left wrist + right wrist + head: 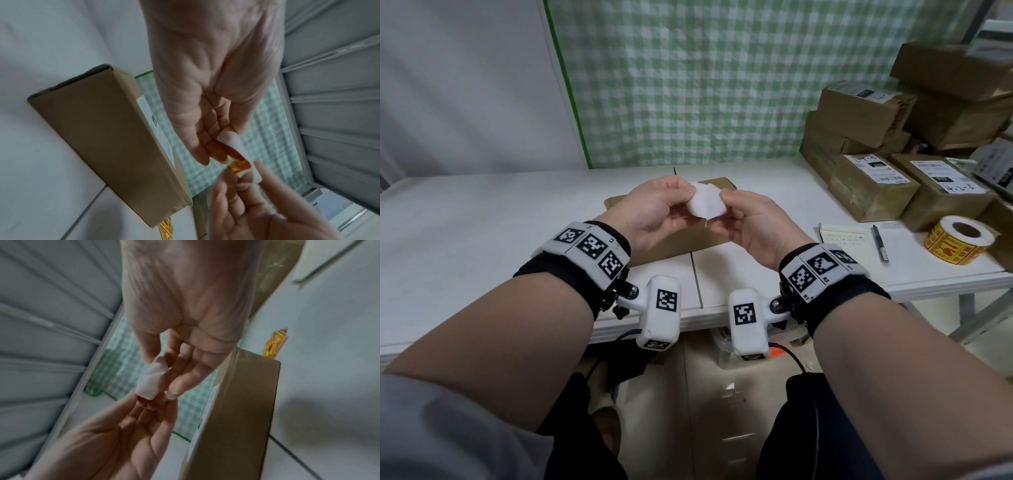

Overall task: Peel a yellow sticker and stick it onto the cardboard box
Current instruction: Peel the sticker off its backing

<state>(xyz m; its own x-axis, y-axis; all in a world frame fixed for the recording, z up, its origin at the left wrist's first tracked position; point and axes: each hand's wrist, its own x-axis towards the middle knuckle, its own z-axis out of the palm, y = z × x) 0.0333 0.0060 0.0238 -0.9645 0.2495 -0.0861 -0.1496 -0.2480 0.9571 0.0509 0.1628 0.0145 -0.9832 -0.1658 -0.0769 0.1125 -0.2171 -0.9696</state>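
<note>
sticker [704, 204]: white backing side in the head view; yellow-orange printed face [240, 165] in the left wrist view
cardboard box [674, 240]: plain brown, with a white label [156, 131] on one face
table [482, 219]: white
backdrop cloth [688, 85]: green and white check, with a solid green edge strip
sticker roll [959, 244]: yellow with red print, white inner side
stacked parcels [873, 185]: brown, with white labels printed in black
wrist bands [582, 253]: black straps carrying white blocks with black square codes
pen [878, 241]: black
notepad [844, 236]: pale yellow
</note>
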